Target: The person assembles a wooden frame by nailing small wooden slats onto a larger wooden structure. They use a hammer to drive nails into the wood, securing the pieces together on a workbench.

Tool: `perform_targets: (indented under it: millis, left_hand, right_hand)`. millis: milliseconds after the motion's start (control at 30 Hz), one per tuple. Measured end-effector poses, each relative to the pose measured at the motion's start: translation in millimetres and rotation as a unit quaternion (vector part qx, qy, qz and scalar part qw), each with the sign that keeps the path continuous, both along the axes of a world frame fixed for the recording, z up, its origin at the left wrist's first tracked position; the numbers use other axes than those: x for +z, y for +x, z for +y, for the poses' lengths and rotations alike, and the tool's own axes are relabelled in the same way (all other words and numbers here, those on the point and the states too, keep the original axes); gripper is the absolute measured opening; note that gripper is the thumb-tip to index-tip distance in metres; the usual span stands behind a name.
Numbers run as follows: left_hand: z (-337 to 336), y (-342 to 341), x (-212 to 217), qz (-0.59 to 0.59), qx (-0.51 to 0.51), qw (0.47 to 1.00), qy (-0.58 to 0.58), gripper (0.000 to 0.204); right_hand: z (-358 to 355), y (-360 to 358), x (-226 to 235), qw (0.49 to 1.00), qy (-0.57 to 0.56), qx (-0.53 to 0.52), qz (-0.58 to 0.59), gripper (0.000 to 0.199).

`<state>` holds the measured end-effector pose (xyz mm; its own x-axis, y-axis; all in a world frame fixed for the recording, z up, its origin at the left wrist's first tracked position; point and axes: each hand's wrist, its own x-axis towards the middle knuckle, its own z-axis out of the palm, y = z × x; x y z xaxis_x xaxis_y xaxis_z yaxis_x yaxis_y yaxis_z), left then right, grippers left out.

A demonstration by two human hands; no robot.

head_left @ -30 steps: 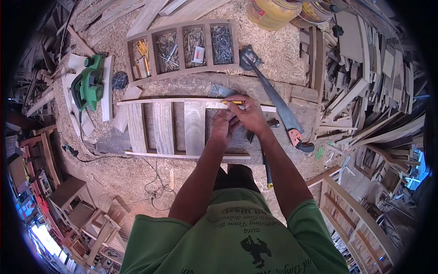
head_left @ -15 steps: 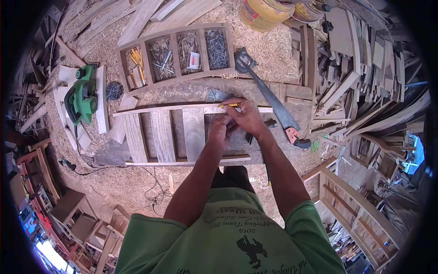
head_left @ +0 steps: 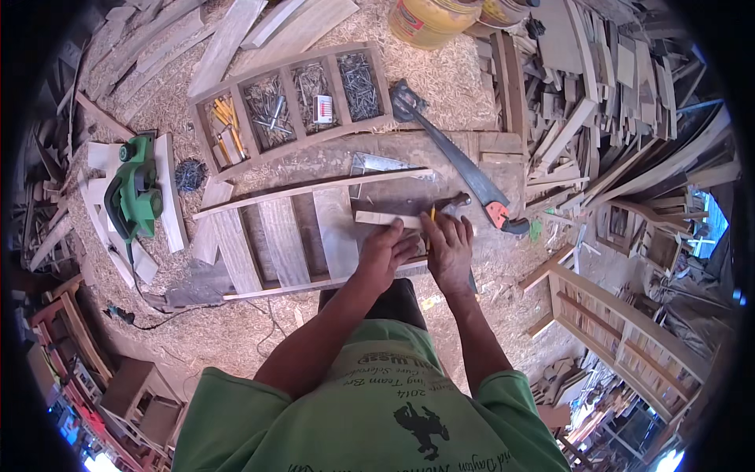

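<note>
My left hand (head_left: pixel 384 256) is closed on a short pale wood strip (head_left: pixel 376 217), held above the workbench. A yellow pencil (head_left: pixel 432 213) is pinched in my right hand (head_left: pixel 448 250), whose fingers are at the strip's right end. Left of my hands lies a ladder-like wooden frame, with wide slats (head_left: pixel 285 240) set between two long thin rails (head_left: pixel 307 186). A metal square (head_left: pixel 377 163) rests beside the far rail. Just beyond my right hand is a hammer (head_left: pixel 454 203), its handle partly hidden.
A handsaw (head_left: pixel 464 169) lies to the right. At the back stands a divided wooden box (head_left: pixel 292 140) with nails and pencils. A green power planer (head_left: pixel 140 189) sits at the left, its cord trailing. Behind are a yellow bucket (head_left: pixel 429 23) and stacked wood offcuts (head_left: pixel 578 118).
Both hands have come nearer to me, away from the far rail, with the short strip and the pencil. The hammer and the far rail's right end now show more. The view has shifted slightly.
</note>
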<state>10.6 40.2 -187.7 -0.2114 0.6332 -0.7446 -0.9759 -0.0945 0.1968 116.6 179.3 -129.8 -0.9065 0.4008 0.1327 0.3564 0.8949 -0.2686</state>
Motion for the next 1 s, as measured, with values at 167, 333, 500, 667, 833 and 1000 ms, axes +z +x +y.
perform_targets:
  millis: [167,333,500,667,833,1000]
  left_hand:
    - [-73,6,3,0.083,-0.254,0.964,-0.015,0.043]
    - [-119,-34,-5,0.306,-0.287,0.895,-0.153,0.025]
    - [-109,-34,-4,0.426,-0.308,0.844,-0.105,0.029]
    - [-84,-30,-11,0.517,-0.472,0.700,-0.143,0.031]
    - [-74,-36,-3,0.433,-0.509,0.727,-0.160,0.027]
    - [-76,-42,-7,0.409,-0.518,0.738,-0.143,0.030]
  right_hand:
    - [-15,63,-27,0.998,-0.050,0.014,-0.042,0.059]
    - [-12,92,-47,0.997,-0.040,0.053,-0.046,0.053]
    - [-14,92,-58,0.992,-0.051,0.098,-0.057,0.061]
    - [-18,92,-61,0.992,-0.062,0.109,-0.026,0.059]
    - [-32,101,-53,0.993,-0.039,0.097,0.050,0.054]
    - [-79,107,-58,0.970,-0.186,0.092,0.130,0.046]
